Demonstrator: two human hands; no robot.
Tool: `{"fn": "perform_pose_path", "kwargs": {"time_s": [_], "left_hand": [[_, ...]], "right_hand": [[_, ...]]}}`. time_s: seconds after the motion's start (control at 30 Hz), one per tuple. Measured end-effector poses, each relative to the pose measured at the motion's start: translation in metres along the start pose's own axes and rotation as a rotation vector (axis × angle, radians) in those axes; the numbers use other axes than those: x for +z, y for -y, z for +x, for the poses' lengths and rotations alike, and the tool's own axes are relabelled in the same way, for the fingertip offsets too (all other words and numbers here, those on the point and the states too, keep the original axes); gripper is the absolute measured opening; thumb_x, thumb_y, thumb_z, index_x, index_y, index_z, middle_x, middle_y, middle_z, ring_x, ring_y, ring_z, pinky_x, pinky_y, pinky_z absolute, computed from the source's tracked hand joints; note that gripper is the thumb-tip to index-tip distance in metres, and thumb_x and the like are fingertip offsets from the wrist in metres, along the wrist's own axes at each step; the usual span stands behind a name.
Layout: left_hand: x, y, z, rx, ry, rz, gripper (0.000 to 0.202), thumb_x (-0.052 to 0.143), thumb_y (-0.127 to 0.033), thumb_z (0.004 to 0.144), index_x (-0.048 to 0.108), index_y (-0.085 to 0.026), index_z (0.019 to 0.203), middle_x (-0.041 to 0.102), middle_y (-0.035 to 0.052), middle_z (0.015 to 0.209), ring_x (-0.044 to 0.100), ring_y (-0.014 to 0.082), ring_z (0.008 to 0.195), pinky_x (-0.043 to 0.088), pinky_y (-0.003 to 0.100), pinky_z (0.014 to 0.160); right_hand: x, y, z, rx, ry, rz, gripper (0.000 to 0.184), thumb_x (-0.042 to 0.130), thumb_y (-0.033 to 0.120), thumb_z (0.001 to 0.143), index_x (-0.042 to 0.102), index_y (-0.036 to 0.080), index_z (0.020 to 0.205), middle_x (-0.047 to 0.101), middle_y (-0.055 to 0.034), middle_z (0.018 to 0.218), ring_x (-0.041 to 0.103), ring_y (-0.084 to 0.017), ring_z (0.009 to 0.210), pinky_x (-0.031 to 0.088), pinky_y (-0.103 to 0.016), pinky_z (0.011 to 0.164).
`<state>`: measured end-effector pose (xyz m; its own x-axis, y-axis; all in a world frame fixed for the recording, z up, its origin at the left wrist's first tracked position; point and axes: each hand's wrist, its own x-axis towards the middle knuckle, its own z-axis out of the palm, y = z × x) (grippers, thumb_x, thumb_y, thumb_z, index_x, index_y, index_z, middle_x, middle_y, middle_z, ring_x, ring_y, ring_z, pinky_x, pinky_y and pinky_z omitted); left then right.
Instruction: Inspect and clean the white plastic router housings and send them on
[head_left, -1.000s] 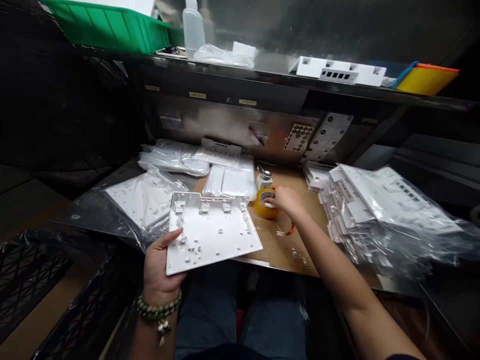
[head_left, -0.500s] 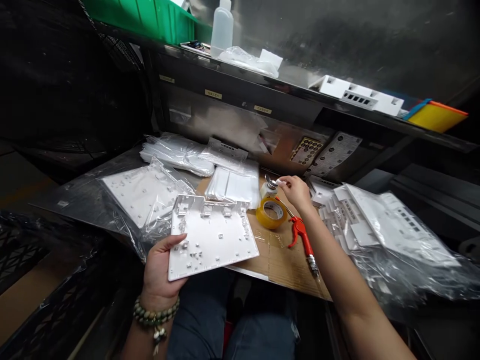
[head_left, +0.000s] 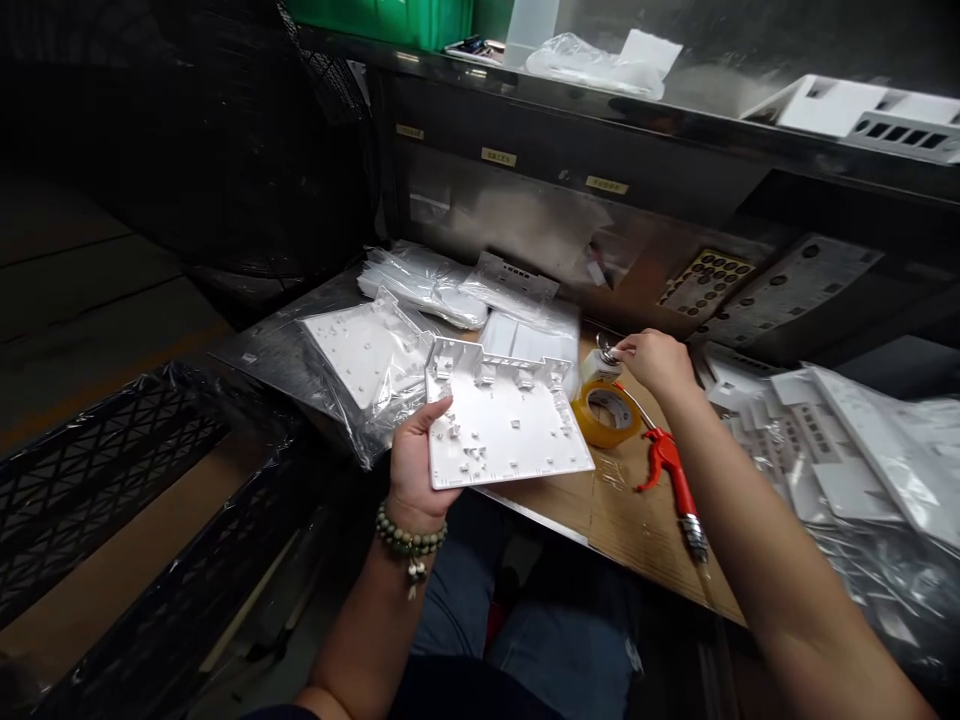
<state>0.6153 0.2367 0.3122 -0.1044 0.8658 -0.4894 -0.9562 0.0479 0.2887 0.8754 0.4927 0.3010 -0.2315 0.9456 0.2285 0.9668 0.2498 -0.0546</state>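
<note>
My left hand [head_left: 421, 455] grips a white plastic housing cover [head_left: 517, 425] at its left edge, thumb on the inner face. The cover is tilted towards me, showing clips and posts and a raised wall along its far side. My right hand [head_left: 656, 362] is closed in a pinch at the metal top of a small white dispenser bottle [head_left: 600, 366]. A small white wad seems to be between its fingertips, mostly hidden. Just in front of the bottle lies a roll of yellow tape [head_left: 604, 414]. A red air blow gun [head_left: 673, 480] rests beside my right forearm.
Bagged white covers [head_left: 367, 350] lie at the left, with plastic bags [head_left: 424, 285] behind. More bagged white parts [head_left: 847, 450] are piled at the right. A shelf [head_left: 570, 110] crosses above the bench. Black crates [head_left: 135, 450] stand at lower left, and cardboard [head_left: 555, 505] covers the bench.
The view has swung left, so things appear shifted right. My right hand has come down against the dispenser top. My left hand still holds the cover, now turned slightly.
</note>
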Motion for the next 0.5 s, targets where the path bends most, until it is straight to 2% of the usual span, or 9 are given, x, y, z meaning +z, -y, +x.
{"fn": "perform_pose_path", "kwargs": {"time_s": [0.2, 0.33, 0.43, 0.5], "left_hand": [[-0.002, 0.006, -0.002, -0.018, 0.047, 0.036, 0.048, 0.056, -0.024, 0.086, 0.064, -0.005, 0.13, 0.079, 0.0183, 0.112, 0.074, 0.0399, 0.11, 0.057, 0.059, 0.101], [0.0, 0.01, -0.006, -0.002, 0.055, 0.083, 0.05, 0.056, -0.022, 0.084, 0.063, -0.006, 0.13, 0.079, 0.0176, 0.113, 0.074, 0.0401, 0.109, 0.058, 0.06, 0.099], [0.004, 0.012, -0.009, 0.016, 0.033, 0.085, 0.048, 0.055, -0.02, 0.084, 0.063, -0.006, 0.129, 0.079, 0.0165, 0.112, 0.074, 0.0393, 0.109, 0.059, 0.058, 0.099], [0.005, 0.014, -0.01, 0.018, 0.012, 0.077, 0.047, 0.055, -0.019, 0.084, 0.063, -0.007, 0.129, 0.079, 0.0161, 0.111, 0.074, 0.0389, 0.109, 0.059, 0.058, 0.1]], "right_hand": [[0.005, -0.005, -0.004, 0.063, -0.016, 0.09, 0.023, 0.068, 0.033, 0.089, 0.083, 0.018, 0.099, 0.078, -0.0122, 0.096, 0.069, -0.025, 0.083, 0.045, -0.033, 0.071], [0.005, -0.004, -0.009, 0.081, -0.068, 0.166, 0.023, 0.065, 0.027, 0.09, 0.082, 0.017, 0.102, 0.077, -0.0133, 0.105, 0.069, -0.026, 0.092, 0.047, -0.033, 0.076], [-0.003, 0.004, -0.017, 0.076, -0.122, 0.214, 0.022, 0.064, 0.023, 0.09, 0.082, 0.016, 0.102, 0.075, -0.0138, 0.109, 0.069, -0.027, 0.096, 0.049, -0.035, 0.082], [-0.015, 0.018, -0.034, 0.057, -0.186, 0.294, 0.023, 0.062, 0.025, 0.094, 0.08, 0.016, 0.106, 0.074, -0.0127, 0.111, 0.07, -0.023, 0.091, 0.051, -0.034, 0.082]]}}
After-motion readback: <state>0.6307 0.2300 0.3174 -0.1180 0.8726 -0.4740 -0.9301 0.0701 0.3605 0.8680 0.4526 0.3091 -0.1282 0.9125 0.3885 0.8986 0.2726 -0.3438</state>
